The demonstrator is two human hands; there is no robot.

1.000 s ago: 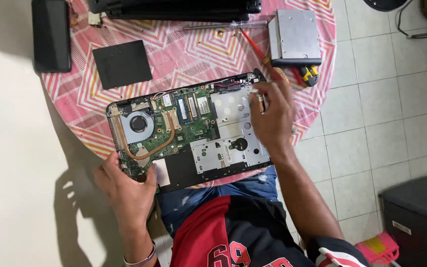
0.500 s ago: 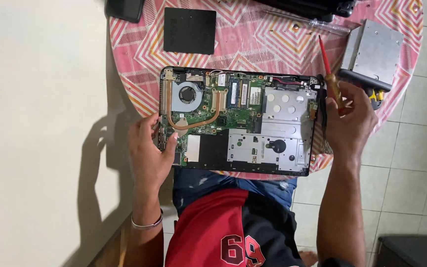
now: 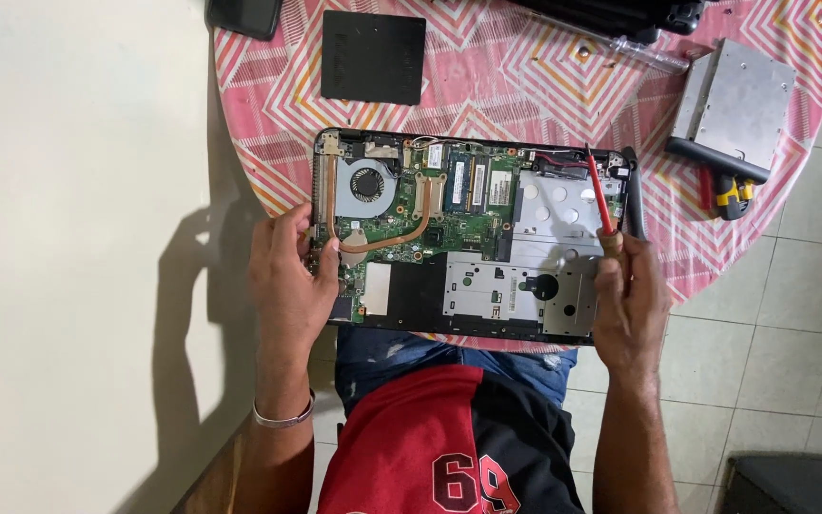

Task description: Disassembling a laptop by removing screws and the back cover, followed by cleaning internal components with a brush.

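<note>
Left hand (image 3: 287, 281) grip closed over left edge of opened laptop base (image 3: 468, 238), fingertips on board beside copper heat pipe (image 3: 401, 233). Base lies long axis left-right at near edge of tabletop (image 3: 525, 86), over person's lap. Right hand (image 3: 630, 300) grip closed round red screwdriver (image 3: 601, 205); handle hidden in fist, shaft pointing up, away from person. Black square cover (image 3: 374, 57) behind base. Silver optical drive (image 3: 734, 95) far right. Dark gear at top cut off.

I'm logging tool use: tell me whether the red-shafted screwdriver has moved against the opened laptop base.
Yes. The red-shafted screwdriver has shifted inward from the opened laptop base's right edge, now over its silver metal plate.
</note>
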